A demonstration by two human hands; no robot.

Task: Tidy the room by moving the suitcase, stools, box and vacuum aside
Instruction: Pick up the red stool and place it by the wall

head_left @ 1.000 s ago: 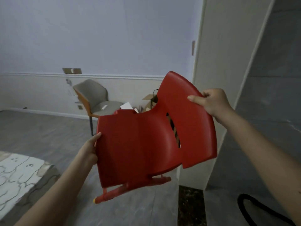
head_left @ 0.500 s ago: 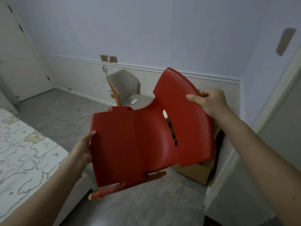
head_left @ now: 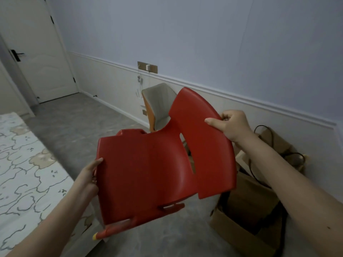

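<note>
I carry a red plastic stool (head_left: pixel 148 175) with a curved backrest in front of me, off the floor, its seat facing me and its legs pointing down and away. My left hand (head_left: pixel 89 175) grips the seat's left edge, thumb on the front. My right hand (head_left: pixel 230 125) pinches the upper right edge of the backrest, thumb on the front face and fingers curled behind. An open cardboard box (head_left: pixel 248 216) with a black cable in it stands on the floor at the lower right, below my right forearm.
A grey and orange chair (head_left: pixel 157 106) stands against the far wall behind the stool. A bed (head_left: pixel 24 173) with a patterned cover fills the left side. A white door (head_left: pixel 39 52) is shut at the far left. Grey floor (head_left: pixel 79 123) runs between bed and wall.
My view has swung left: the wall corner on the right is gone, the door and bed have come into sight, and the box now shows at lower right. Both hands keep their hold on the stool.
</note>
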